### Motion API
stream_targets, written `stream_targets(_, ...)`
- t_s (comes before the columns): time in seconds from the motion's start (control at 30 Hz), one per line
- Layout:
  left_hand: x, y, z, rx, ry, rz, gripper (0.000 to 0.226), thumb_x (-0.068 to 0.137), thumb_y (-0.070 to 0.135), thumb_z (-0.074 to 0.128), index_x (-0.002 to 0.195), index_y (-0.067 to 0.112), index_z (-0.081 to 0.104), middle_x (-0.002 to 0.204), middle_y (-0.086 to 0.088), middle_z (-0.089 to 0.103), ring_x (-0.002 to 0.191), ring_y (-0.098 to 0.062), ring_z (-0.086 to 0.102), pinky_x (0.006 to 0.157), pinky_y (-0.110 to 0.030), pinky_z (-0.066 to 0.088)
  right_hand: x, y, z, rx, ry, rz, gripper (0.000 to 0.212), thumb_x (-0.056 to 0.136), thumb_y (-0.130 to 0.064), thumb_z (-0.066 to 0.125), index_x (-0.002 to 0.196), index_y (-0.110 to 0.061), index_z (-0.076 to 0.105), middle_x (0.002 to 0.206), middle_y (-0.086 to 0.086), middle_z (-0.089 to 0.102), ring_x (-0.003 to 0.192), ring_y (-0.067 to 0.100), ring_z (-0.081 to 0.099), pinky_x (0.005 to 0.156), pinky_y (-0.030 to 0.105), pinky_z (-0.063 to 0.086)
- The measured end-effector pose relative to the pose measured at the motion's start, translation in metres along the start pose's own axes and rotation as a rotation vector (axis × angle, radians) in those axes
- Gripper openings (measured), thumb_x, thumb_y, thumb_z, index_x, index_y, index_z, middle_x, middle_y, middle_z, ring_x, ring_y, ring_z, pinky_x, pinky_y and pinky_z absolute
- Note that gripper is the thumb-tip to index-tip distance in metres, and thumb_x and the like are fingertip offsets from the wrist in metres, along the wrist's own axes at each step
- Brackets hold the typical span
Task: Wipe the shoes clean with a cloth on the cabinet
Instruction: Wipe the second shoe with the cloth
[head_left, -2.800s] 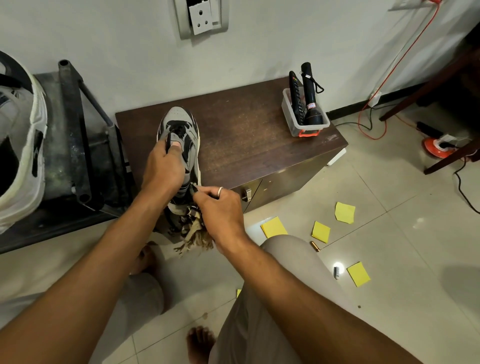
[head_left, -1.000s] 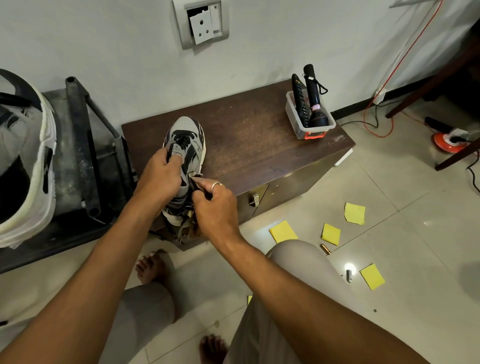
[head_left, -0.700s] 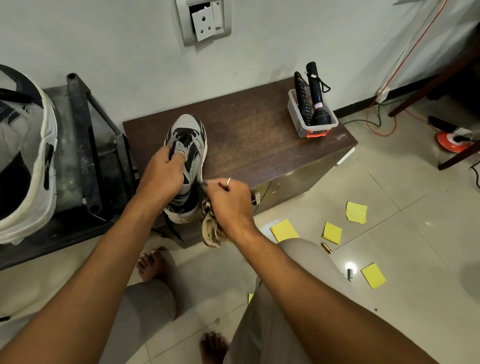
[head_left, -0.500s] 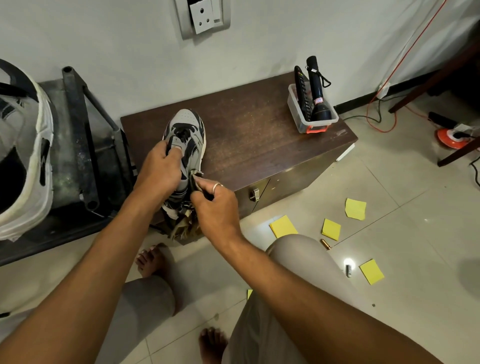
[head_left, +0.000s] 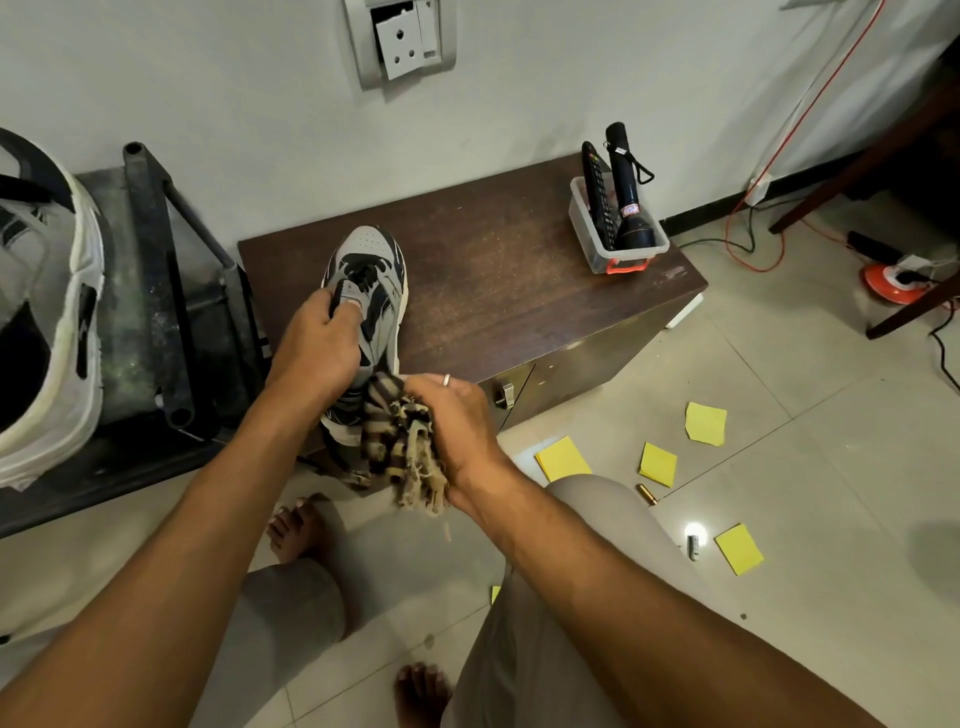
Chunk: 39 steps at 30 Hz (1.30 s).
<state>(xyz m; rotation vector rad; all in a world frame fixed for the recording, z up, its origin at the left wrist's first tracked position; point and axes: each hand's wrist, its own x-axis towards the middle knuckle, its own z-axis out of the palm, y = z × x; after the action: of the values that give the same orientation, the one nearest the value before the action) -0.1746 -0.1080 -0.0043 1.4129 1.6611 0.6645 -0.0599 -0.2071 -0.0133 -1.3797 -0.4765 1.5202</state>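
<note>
A grey, black and white sneaker (head_left: 370, 270) stands on the dark wooden cabinet (head_left: 509, 291), toe toward the wall, heel at the front edge. My left hand (head_left: 322, 348) grips the shoe at its tongue and laces. My right hand (head_left: 452, 426) holds a striped brown and beige frayed cloth (head_left: 400, 447), bunched against the shoe's heel side. The cloth's fringe hangs below the cabinet's edge. The heel is mostly hidden behind the cloth and my hands.
A clear plastic bin (head_left: 615, 236) with a black torch and a remote stands at the cabinet's right back corner. A dark metal stand (head_left: 171, 312) is to the left. Yellow sticky notes (head_left: 561, 460) and small batteries lie on the tiled floor; cables run at right.
My right hand with the cloth has rubbed back and forth along the shoe's right side, and now sits lower by the heel with more cloth showing. My left hand kept its hold.
</note>
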Motion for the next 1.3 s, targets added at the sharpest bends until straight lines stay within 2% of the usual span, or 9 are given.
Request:
stream_targets(0.07,-0.001,0.000,0.001,0.000,-0.009,0.007,0.036,0.100,0.043,0.040,0.123,0.024,0.061,0.108,0.000,0.068,0.099,-0.021,0.064,0.081,-0.040,0.048,0.003,-0.009,-0.002,-0.050,0.092,-0.096,0.022,0.089,-0.016,0.065,0.072,-0.021,0.077,0.072,0.000,0.073,0.077,0.022,0.070,0.075,0.035,0.059)
stream_targets(0.23,-0.002,0.001,0.002,0.001,0.011,0.007,0.035,0.103,0.041,0.040,0.125,0.023,0.060,0.109,0.002,0.067,0.096,-0.017,0.062,0.073,-0.035,0.042,0.005,0.002,0.008,-0.466,0.122,-0.222,0.032,0.095,-0.021,0.060,0.124,-0.023,0.074,0.100,-0.008,0.077,0.080,-0.002,0.064,0.077,0.018,0.055)
stream_targets(0.37,-0.001,0.000,0.003,-0.003,0.006,0.014,0.032,0.102,0.040,0.041,0.120,0.023,0.061,0.104,0.002,0.068,0.094,-0.017,0.063,0.074,-0.035,0.045,0.008,-0.006,0.002,-0.474,0.186,-0.198,0.020,0.094,-0.020,0.061,0.099,-0.020,0.081,0.081,-0.004,0.076,0.069,0.001,0.063,0.062,0.021,0.053)
stream_targets(0.5,-0.002,0.001,0.002,0.000,0.006,0.009,0.035,0.102,0.042,0.041,0.123,0.024,0.061,0.109,0.001,0.068,0.100,-0.021,0.064,0.086,-0.041,0.051,0.019,-0.008,0.005,-0.550,0.202,-0.308,0.030,0.096,-0.014,0.057,0.119,-0.020,0.076,0.105,-0.005,0.077,0.089,0.005,0.070,0.079,0.025,0.060)
stream_targets(0.6,-0.002,0.002,0.002,0.012,0.023,0.014,0.033,0.102,0.040,0.040,0.122,0.024,0.061,0.109,0.001,0.068,0.099,-0.021,0.063,0.082,-0.038,0.048,0.014,0.002,0.010,-0.665,0.116,-0.378,0.036,0.095,-0.010,0.056,0.127,-0.016,0.072,0.126,-0.003,0.072,0.105,-0.002,0.063,0.091,0.008,0.050)
stream_targets(0.83,-0.003,0.003,0.001,-0.012,-0.008,-0.001,0.032,0.099,0.043,0.041,0.116,0.026,0.062,0.103,0.001,0.070,0.097,-0.022,0.066,0.090,-0.046,0.054,0.014,-0.002,-0.007,-0.601,0.131,-0.243,0.027,0.091,-0.011,0.058,0.068,-0.009,0.072,0.058,-0.006,0.058,0.050,0.006,0.048,0.052,0.028,0.045)
stream_targets(1.03,-0.005,0.004,-0.001,-0.001,-0.010,-0.001,0.033,0.100,0.042,0.041,0.119,0.026,0.062,0.105,0.001,0.069,0.099,-0.022,0.066,0.090,-0.045,0.054,0.029,-0.004,0.011,-0.582,0.121,-0.410,0.036,0.097,-0.010,0.054,0.129,-0.018,0.070,0.120,-0.007,0.073,0.106,0.000,0.066,0.090,0.016,0.055)
stream_targets(1.2,-0.005,0.005,0.001,0.009,-0.008,0.011,0.034,0.101,0.040,0.040,0.122,0.025,0.061,0.106,0.000,0.068,0.098,-0.021,0.063,0.080,-0.039,0.048,0.039,-0.013,0.000,-0.497,0.140,-0.366,0.025,0.098,-0.013,0.058,0.083,-0.020,0.076,0.061,-0.012,0.066,0.053,0.004,0.056,0.050,0.026,0.048)
stream_targets(1.3,-0.005,0.004,0.000,0.008,-0.013,-0.003,0.029,0.099,0.043,0.040,0.111,0.028,0.062,0.098,-0.003,0.069,0.091,-0.024,0.066,0.086,-0.048,0.054,0.055,-0.024,0.012,-0.487,0.130,-0.435,0.029,0.098,-0.009,0.054,0.117,-0.014,0.076,0.109,-0.002,0.077,0.099,0.006,0.071,0.087,0.026,0.061)
